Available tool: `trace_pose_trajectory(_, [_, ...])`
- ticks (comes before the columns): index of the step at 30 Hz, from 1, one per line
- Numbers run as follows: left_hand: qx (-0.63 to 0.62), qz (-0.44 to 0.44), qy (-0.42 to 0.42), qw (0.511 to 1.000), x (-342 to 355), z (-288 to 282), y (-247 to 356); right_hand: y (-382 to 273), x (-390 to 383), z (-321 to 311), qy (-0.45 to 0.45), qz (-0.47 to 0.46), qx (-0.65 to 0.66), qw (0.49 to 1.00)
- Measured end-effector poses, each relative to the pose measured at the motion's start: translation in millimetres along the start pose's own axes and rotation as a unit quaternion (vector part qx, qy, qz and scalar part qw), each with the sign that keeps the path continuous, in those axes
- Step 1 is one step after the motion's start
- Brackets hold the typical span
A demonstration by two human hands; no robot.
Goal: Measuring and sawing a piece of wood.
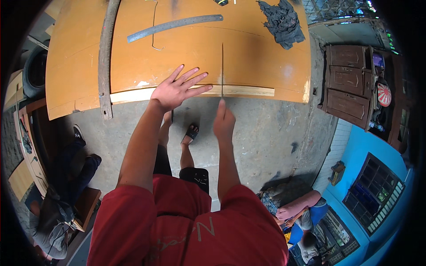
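Nearest, right hand (pixel 224 123): fingers curled round a mostly hidden handle. Thin blade, probably a saw (pixel 222 66), crosses the pale wood strip (pixel 250 90), seen edge-on. Left hand (pixel 174 92) over the strip, fingers spread. Strip lies along the near edge of the counter (pixel 191 53). My judgement: press down firmly, keep those fingers clear of the blade, stroke straight. Strip narrow, straight-grained; counter orange-tan, chipped at the edge. Farther: flat grey ruler (pixel 177 27), thin bent wire (pixel 153 33), crumpled black cloth (pixel 285 24).
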State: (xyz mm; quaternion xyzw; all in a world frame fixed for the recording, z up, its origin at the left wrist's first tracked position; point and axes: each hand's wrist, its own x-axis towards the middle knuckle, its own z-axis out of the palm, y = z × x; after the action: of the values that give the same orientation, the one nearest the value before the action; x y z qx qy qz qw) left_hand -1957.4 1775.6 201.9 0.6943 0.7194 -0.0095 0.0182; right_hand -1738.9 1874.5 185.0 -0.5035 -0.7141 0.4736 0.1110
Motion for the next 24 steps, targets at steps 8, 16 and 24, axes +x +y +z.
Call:
trace_pose_trajectory(8, [0.009, -0.005, 0.014, 1.000, -2.2, -2.4, 0.1, 8.7, -35.6, 1.4, 0.009, 0.024, 0.031, 0.999])
trace_pose_trajectory(16, [0.009, 0.003, 0.033, 0.999, -0.3, 1.4, -0.5, 3.2, -7.4, 3.8, 0.009, 0.013, 0.024, 1.000])
trace_pose_trajectory(24, [0.023, -0.003, 0.007, 1.000, -2.6, 1.9, 0.1, 21.1, -47.9, 5.1, 0.018, 0.030, 0.050, 0.998])
